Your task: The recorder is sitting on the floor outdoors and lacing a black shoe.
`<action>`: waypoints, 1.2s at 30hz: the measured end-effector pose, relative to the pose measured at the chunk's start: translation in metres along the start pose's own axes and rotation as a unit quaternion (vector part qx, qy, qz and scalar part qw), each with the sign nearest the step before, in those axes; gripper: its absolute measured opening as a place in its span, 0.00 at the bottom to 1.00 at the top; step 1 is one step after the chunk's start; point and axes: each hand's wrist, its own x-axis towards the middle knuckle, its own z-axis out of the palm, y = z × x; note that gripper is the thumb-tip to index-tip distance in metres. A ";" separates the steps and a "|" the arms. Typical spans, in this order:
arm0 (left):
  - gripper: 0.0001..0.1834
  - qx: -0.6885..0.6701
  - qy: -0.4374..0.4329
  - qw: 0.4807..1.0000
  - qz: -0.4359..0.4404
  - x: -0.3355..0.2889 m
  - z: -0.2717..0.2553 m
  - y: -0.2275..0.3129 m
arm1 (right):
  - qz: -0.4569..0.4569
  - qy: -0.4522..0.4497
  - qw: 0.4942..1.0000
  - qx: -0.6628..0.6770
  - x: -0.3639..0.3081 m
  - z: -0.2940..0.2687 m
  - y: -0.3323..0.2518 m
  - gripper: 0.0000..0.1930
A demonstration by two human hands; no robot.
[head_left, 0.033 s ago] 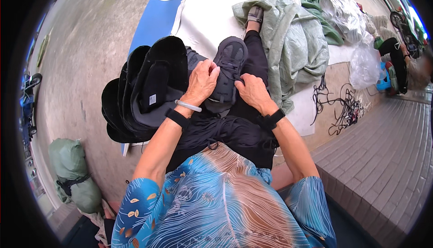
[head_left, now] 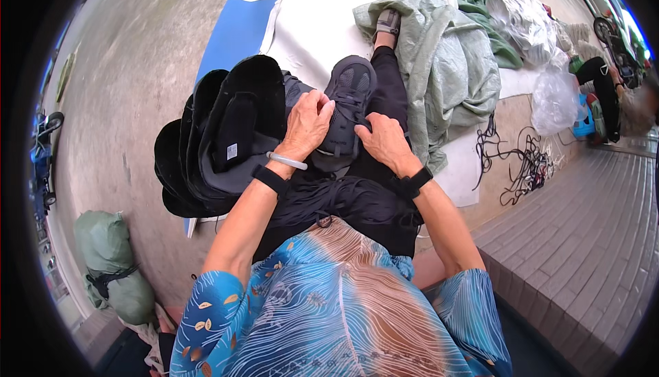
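Note:
A dark grey lace-up shoe (head_left: 350, 96) rests on my lap, toe pointing away from me. My left hand (head_left: 309, 123) is at its left side, thumb and forefinger pinched together near the laces; what is between them is too small to make out. On the shoe's right edge, my right hand (head_left: 386, 140) has its thumb and finger closed in a pinch, with its hold hidden. Left of my left hand leans a stack of black, soft-lined shoe pieces (head_left: 237, 113), one bearing a small white label. A bundle of dark laces (head_left: 336, 198) lies across my lap.
White sheeting (head_left: 316, 20) and a blue panel (head_left: 237, 30) cover the ground ahead. A grey-green tarp (head_left: 449, 68) is heaped at the right, beyond it a clear plastic bag (head_left: 556, 99) and tangled black cords (head_left: 525, 164). Another person (head_left: 604, 96) sits far right. A green bundle (head_left: 117, 267) stands lower left.
My right hand has shifted very slightly to the left at the shoe's edge. My left hand and the shoe stay in place.

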 end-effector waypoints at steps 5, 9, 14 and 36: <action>0.16 0.008 0.003 0.999 -0.038 0.008 0.006 0.001 | 0.026 0.022 0.995 0.094 -0.006 -0.005 0.005 0.18; 0.20 -0.002 -0.058 0.997 -0.060 0.017 0.010 0.005 | -0.004 0.006 0.991 0.137 -0.003 -0.008 -0.006 0.19; 0.23 0.056 -0.089 0.992 -0.076 0.020 0.011 0.007 | -0.147 -0.046 0.985 0.073 -0.016 0.008 -0.033 0.17; 0.09 -0.087 -0.002 0.995 -0.046 0.000 0.001 -0.008 | -0.024 -0.068 0.991 0.111 -0.009 0.002 -0.005 0.15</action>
